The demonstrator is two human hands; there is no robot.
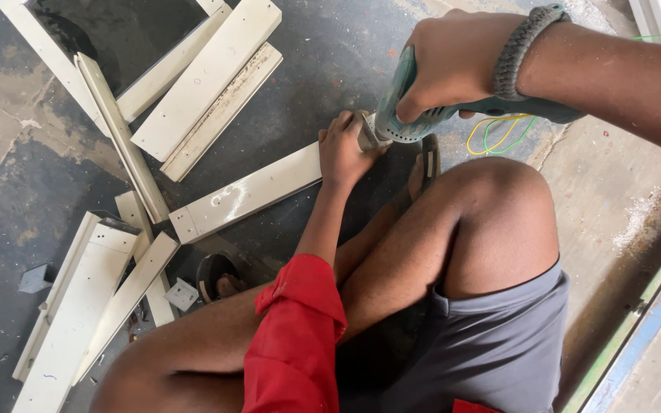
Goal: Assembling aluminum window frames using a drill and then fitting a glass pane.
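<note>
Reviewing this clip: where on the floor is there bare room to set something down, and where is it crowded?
Bare dark floor lies between the stacked profiles upper left and the left hand, and right of the knee toward the green-blue frame edge. Crowded: lower left profile pieces, and around the drill in the right hand.

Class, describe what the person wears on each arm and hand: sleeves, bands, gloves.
The left hand is bare and gloveless; its arm has a red sleeve rolled up near the elbow. The right hand is also gloveless, with a grey braided wristband on the wrist.
</note>
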